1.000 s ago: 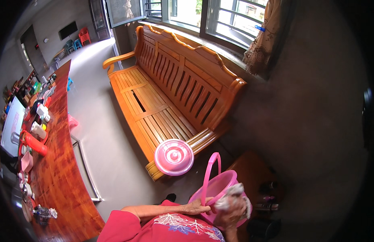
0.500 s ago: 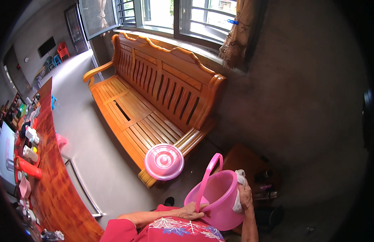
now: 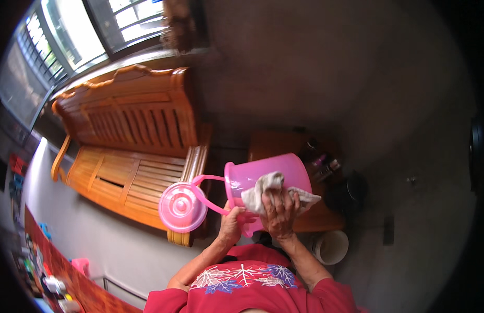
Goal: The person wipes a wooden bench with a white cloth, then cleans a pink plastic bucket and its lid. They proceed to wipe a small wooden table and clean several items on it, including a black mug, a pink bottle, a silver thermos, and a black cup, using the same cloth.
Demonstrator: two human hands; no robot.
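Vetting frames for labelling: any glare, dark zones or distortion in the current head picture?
Head view, upper left: window blown out; head view, right: wall sunk in shadow; head view, lower left: table edge bowed, clutter soft; head view, centre: pink bucket and cloth readable.

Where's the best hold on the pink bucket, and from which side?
Probably the near end of the rim, from the left: the bucket is tipped sideways, opening leftward, so that edge meets the left hand. The right hand holds a cloth against its side.
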